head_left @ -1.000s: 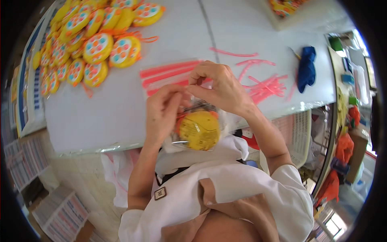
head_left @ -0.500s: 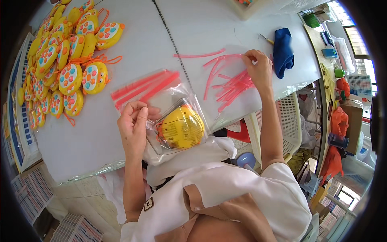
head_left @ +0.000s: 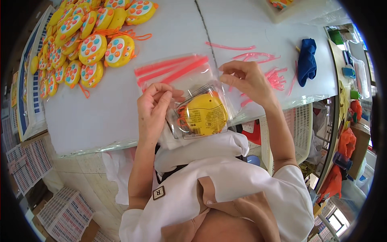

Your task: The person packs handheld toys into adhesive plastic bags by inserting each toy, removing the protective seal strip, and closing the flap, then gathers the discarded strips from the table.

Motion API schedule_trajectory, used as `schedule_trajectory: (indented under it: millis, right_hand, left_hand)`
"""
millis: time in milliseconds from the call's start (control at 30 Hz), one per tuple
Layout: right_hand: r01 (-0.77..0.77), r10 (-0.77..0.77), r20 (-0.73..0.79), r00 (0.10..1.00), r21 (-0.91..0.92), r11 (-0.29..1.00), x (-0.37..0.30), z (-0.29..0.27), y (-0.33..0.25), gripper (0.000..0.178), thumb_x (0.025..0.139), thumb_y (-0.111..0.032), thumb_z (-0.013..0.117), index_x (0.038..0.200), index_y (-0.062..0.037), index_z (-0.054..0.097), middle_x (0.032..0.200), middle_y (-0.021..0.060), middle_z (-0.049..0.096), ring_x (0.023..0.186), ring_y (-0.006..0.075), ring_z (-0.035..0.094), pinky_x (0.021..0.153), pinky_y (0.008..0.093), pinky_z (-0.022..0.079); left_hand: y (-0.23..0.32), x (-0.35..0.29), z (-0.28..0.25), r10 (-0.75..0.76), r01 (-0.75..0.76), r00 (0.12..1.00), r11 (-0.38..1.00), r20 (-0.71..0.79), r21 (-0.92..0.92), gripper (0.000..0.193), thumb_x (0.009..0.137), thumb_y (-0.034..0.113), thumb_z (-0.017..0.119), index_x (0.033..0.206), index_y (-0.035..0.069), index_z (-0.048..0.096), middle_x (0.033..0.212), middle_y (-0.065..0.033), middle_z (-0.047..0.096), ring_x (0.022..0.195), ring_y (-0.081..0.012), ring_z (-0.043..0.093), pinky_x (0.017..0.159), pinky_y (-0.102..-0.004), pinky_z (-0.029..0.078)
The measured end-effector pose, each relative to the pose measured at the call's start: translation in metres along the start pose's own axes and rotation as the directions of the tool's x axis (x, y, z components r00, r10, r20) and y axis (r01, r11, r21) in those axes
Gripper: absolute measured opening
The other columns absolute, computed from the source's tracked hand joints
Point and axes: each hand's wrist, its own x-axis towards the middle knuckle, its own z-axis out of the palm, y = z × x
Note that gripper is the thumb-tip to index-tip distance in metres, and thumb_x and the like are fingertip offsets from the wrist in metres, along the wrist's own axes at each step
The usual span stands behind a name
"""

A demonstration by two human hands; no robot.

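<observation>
My left hand is closed on the left side of a clear zip bag with pink-red strips across its top. Inside the bag's lower part, a yellow toy shows its back, with dark printing on the plastic over it. At the bag's upper right edge is my right hand, thumb and index finger apart; I see nothing between them. The bag hangs partly over the table's near edge, above my lap. Loose pink plastic strips lie on the table beyond my right hand.
A heap of yellow toys with coloured dots and orange cords fills the table's far left. A blue cloth lies at the right, with a translucent bin at the far right. Below the table's right side stands a cream plastic basket.
My right hand has moved left from the loose pink strips to the bag's upper right edge. My left hand keeps hold of the bag. The whole view has shifted a little.
</observation>
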Motion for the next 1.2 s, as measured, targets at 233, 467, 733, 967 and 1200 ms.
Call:
schedule_trajectory:
  millis: [233,467,733,967,1200]
  right_hand:
    - [-0.105,0.056,0.229,0.972,0.209,0.972,0.008,0.009,0.005,0.026,0.078,-0.013,0.075,0.098,0.0025,0.066,0.072,0.0032,0.064,0.066,0.0069,0.057,0.061,0.0214,0.045]
    - [-0.125,0.074,0.180,0.981,0.288,0.950,-0.001,0.007,0.011,0.025,0.080,-0.004,0.070,0.103,0.0017,0.063,0.074,0.0021,0.064,0.066,0.0047,0.055,0.061,0.0209,0.044]
    - [-0.009,-0.053,0.285,0.957,0.211,0.977,0.000,0.008,-0.011,0.008,0.083,0.000,0.058,0.087,0.0001,0.065,0.077,-0.0002,0.063,0.065,0.0047,0.052,0.058,0.0206,0.042]
    - [0.164,-0.317,0.458,0.830,0.343,0.925,0.009,0.019,-0.041,0.020,0.078,0.009,0.044,0.081,0.0030,0.063,0.082,0.0053,0.061,0.070,0.0118,0.055,0.060,0.0249,0.044]
    - [0.333,-0.315,0.241,0.918,-0.037,0.942,0.078,0.041,-0.064,0.017,0.078,-0.002,0.052,0.088,0.0017,0.066,0.086,0.0135,0.066,0.070,0.0218,0.061,0.067,0.0313,0.050]
  left_hand:
    - [-0.010,-0.001,-0.005,0.104,-0.105,0.994,0.993,0.024,0.044,0.006,0.094,0.005,0.049,0.095,0.001,0.053,0.087,-0.0134,0.069,0.078,-0.0184,0.067,0.068,-0.0248,0.050]
    - [-0.004,-0.006,-0.011,0.110,-0.110,0.994,0.994,0.016,0.007,0.005,0.094,0.006,0.049,0.095,0.002,0.052,0.084,-0.0121,0.068,0.076,-0.0166,0.067,0.068,-0.0248,0.050]
    - [0.005,-0.012,-0.028,0.160,-0.160,0.986,0.987,-0.054,0.013,0.012,0.088,0.002,0.052,0.080,0.003,0.061,0.075,0.0022,0.058,0.065,-0.0027,0.047,0.058,-0.0174,0.034]
    - [0.034,-0.032,-0.054,0.118,-0.109,0.991,0.985,-0.060,0.133,0.024,0.080,-0.006,0.053,0.062,0.005,0.041,0.062,0.0046,0.047,0.060,-0.0057,0.054,0.059,-0.0243,0.050]
    - [0.100,-0.052,-0.204,0.542,-0.301,0.710,0.810,-0.449,0.503,0.009,0.083,0.001,0.057,0.079,0.006,0.050,0.079,-0.0126,0.065,0.068,-0.0176,0.064,0.062,-0.0305,0.054]
